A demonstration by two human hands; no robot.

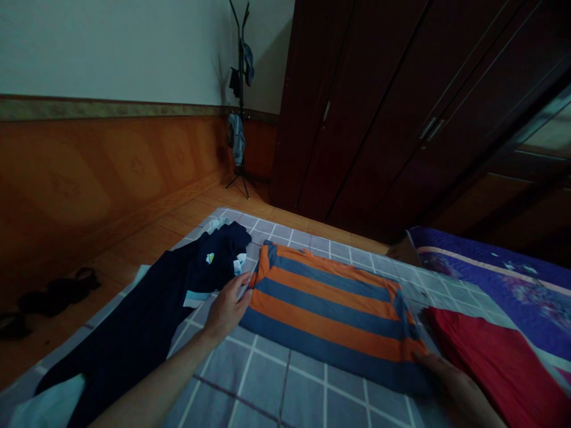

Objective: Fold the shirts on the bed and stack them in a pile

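An orange and grey-blue striped shirt (330, 303) lies spread on a grey checked bed sheet (263, 368). At its left edge is my left hand (229, 306), thumb and fingers closed around the cloth. My right hand (439, 371) is at the lower right edge; it touches the shirt, but its fingers are dim and partly hidden. Left of the shirt lies a heap of dark navy clothing (147, 315) with light blue parts and a small badge. A red garment (495, 356) rests to the right, beside my right hand.
Beyond the bed stand a dark wardrobe (357, 113) and a coat rack (241, 77) with items hung on it. A purple floral mattress (504, 273) is at the right. Dark objects (57, 297) lie on the floor at the left.
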